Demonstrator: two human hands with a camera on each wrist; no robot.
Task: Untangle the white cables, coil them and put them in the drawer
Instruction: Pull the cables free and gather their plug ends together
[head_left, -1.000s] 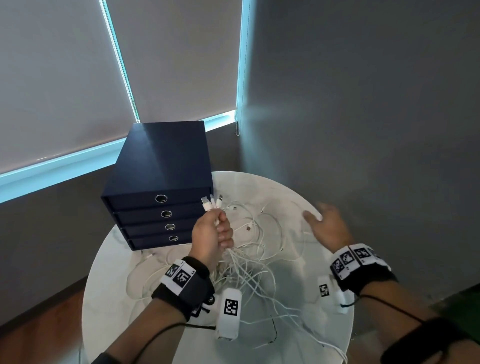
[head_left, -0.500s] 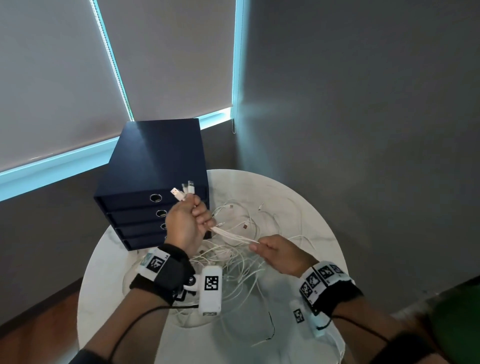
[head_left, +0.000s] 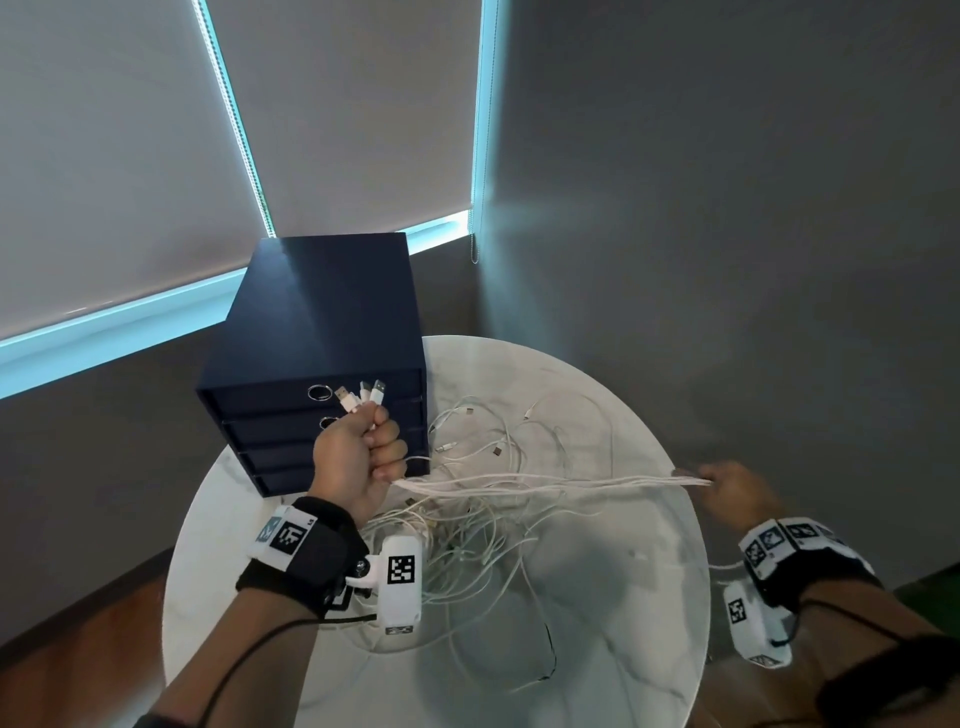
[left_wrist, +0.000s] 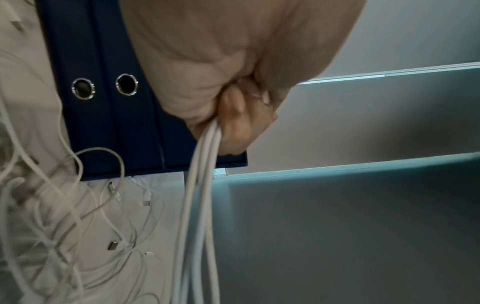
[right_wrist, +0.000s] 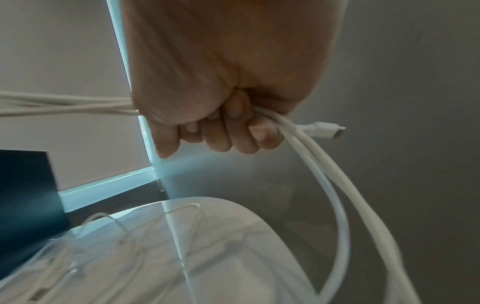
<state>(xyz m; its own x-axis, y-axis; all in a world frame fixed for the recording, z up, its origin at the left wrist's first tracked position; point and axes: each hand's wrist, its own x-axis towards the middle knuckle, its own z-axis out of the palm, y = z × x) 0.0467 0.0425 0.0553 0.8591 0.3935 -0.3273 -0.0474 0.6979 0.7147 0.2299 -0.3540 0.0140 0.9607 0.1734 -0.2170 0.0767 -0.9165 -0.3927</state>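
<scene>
Left hand (head_left: 358, 462), centre frame, grips the cables (head_left: 550, 484) by their plugs (head_left: 361, 397); right hand (head_left: 737, 491), far right, fist closed on them, strands taut between, above the table (head_left: 649, 649).

A round white marble-patterned surface (head_left: 597, 675) is seen set against a grey wall. A dark navy box-shaped cabinet of four drawers with metal ring pulls (head_left: 322, 322) is stood at its far left edge. A loose tangle of thin white cables with plugs (head_left: 483, 525) is spread across the middle, just beside the cabinet front.
</scene>
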